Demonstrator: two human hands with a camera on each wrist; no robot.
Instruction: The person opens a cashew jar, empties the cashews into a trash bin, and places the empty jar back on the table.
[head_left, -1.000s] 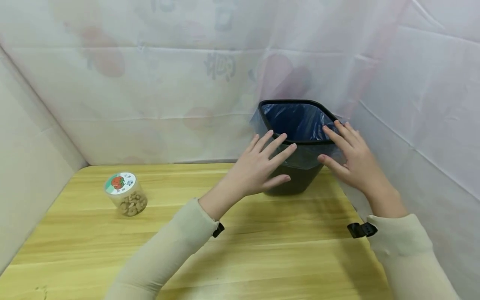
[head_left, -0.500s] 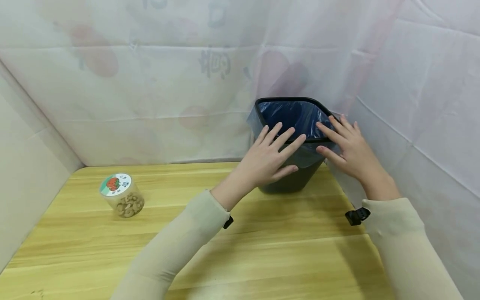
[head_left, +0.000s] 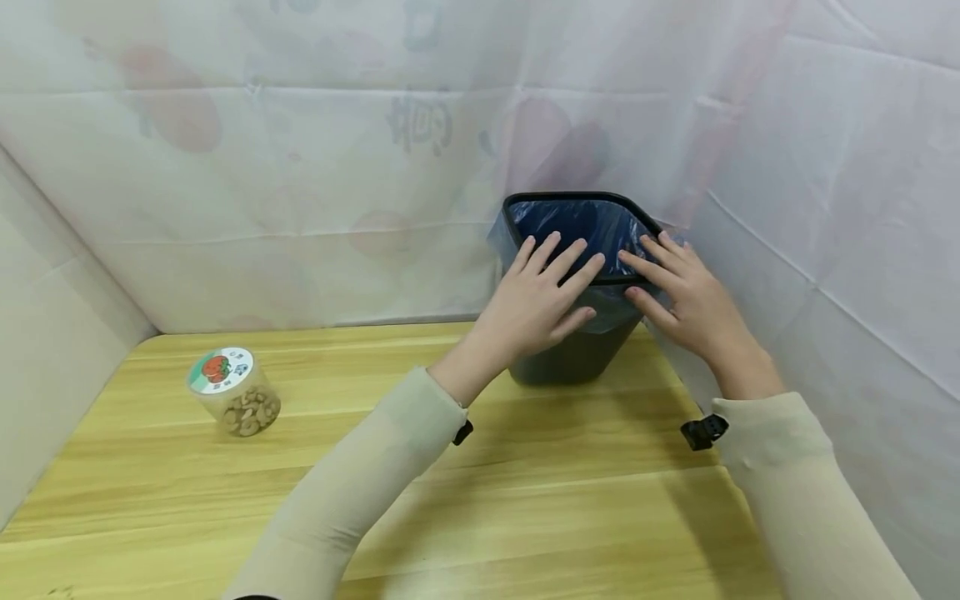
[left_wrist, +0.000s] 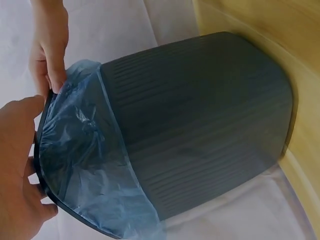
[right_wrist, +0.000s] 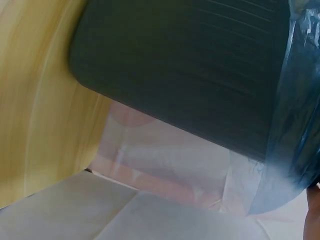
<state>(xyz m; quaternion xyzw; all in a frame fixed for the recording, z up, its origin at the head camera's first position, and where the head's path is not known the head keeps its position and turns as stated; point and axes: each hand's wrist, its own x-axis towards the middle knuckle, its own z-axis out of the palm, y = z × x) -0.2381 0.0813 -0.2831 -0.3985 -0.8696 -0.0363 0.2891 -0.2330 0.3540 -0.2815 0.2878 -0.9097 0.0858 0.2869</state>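
Note:
A dark grey trash bin [head_left: 562, 362] stands upright at the back right of the table, lined with a translucent blue bag [left_wrist: 90, 145]. The bag folds over the bin's black rim [head_left: 573, 197] and hangs down outside. My left hand [head_left: 528, 308] is spread at the near side of the rim, fingers straight and reaching over it. At the right corner of the rim is my right hand [head_left: 693, 304], its fingers extended over the edge and the thumb on the outer side. The right wrist view mostly shows the ribbed bin wall [right_wrist: 175, 75] and the bag's loose edge.
On the left of the wooden table [head_left: 420, 500] sits a clear jar [head_left: 234, 392] of cashews with a printed lid. A pale printed curtain [head_left: 315, 192] hangs behind, and a white cloth wall [head_left: 847, 208] runs close along the right side.
Both hands have come closer to the rim, the left moving inward and up over its near edge. The view has shifted slightly, and the bin and jar appear a little further left.

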